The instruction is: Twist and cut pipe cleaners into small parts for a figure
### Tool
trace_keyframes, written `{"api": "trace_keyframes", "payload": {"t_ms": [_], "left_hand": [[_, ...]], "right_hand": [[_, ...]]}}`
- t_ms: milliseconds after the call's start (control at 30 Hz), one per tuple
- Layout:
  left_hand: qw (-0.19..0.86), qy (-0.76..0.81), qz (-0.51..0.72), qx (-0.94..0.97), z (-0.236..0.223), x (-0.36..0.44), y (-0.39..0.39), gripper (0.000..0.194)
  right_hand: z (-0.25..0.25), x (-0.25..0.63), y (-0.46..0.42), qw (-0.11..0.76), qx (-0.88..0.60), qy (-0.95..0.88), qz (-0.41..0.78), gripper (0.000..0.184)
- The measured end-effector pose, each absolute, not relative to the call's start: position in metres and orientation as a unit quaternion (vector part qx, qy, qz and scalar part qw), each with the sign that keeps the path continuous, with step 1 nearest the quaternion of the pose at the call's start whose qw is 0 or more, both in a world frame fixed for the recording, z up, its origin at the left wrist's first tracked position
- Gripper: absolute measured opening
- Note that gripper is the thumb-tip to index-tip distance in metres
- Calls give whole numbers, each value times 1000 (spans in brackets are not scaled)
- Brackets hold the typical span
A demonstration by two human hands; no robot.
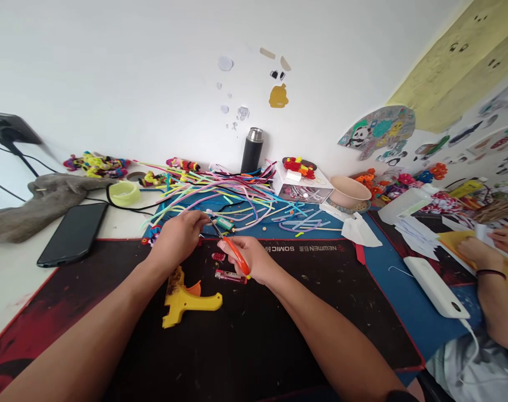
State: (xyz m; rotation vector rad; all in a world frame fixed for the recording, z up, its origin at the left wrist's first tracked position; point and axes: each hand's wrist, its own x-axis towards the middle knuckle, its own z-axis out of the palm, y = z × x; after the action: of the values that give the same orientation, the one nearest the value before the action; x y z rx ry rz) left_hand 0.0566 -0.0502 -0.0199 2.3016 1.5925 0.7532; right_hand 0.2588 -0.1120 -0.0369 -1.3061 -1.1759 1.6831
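My right hand (254, 258) is closed round orange-handled scissors (232, 249), whose blades point up and left toward my left hand (179, 234). My left hand is pinched shut on something small at the blade tips; I cannot make it out. A small green item (225, 223) lies just beyond the blades. A yellow glue gun (186, 297) lies on the black mat (237, 335) under my left forearm. A small red piece (218, 256) and a red lighter (229, 276) lie between my hands.
A heap of coloured pipe cleaners (220, 192) spreads behind my hands, with a black flask (252, 149) by the wall. A phone (73, 233) and grey cloth (40, 204) lie left. Another person's hands (486, 248) work at the right, near a white power bank (435, 285) and bowl (349, 192).
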Motion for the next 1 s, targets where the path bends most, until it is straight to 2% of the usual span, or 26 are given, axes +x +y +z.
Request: {"api": "trace_keyframes", "payload": {"t_ms": [267,467,633,800,867,1000], "left_hand": [[121,552,251,786,-28,54,-43,37],[108,561,241,785,-30,41,-35,40],[88,517,235,818,-33,45,-35,38],[55,464,238,851,-30,47,-35,39],[24,453,241,858,-25,48,-36,39],[26,441,201,874,-16,56,-34,36]], "right_hand": [[-28,259,-115,358,-496,-423,669,54],[-17,269,-115,385,-433,-415,701,59],[-3,283,-118,407,-463,-443,651,63],[10,313,-136,324,-552,-521,564,53],[16,328,-147,288,-589,-579,485,43],[28,354,-167,118,-655,-694,273,34]]}}
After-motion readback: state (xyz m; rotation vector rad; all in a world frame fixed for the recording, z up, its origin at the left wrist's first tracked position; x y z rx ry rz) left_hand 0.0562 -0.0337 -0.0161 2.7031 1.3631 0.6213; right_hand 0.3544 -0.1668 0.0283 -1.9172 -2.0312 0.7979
